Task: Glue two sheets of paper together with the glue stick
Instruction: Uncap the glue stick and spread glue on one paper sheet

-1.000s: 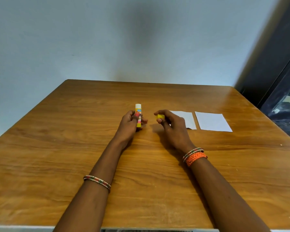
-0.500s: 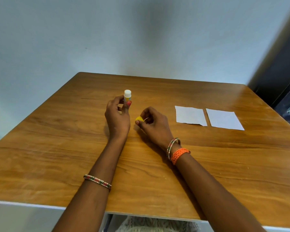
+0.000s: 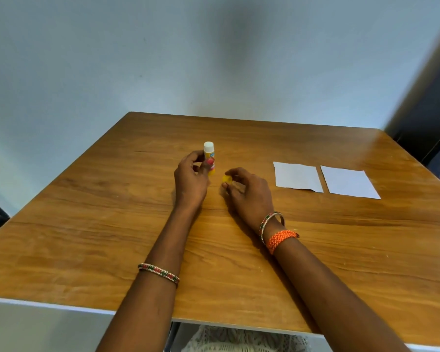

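Observation:
My left hand [image 3: 191, 181] grips a yellow glue stick [image 3: 209, 156] upright, its white glue end bare at the top. Just to its right, my right hand [image 3: 247, 191] pinches the yellow cap [image 3: 226, 179] low over the wooden table [image 3: 112, 224]. Two white paper sheets lie flat side by side to the right: the nearer sheet [image 3: 297, 176] has a ragged front edge, and the farther sheet [image 3: 349, 182] lies beside it with a narrow gap between them. Neither hand touches the sheets.
The table's front edge [image 3: 61, 304] is white and close to me. A pale wall stands behind the table. A dark frame [image 3: 427, 118] rises at the right, close to the table's far right corner.
The view has swung left, so the sheets sit farther right. My right hand has drawn the cap away from the sheets toward the glue stick and lowered it near the table.

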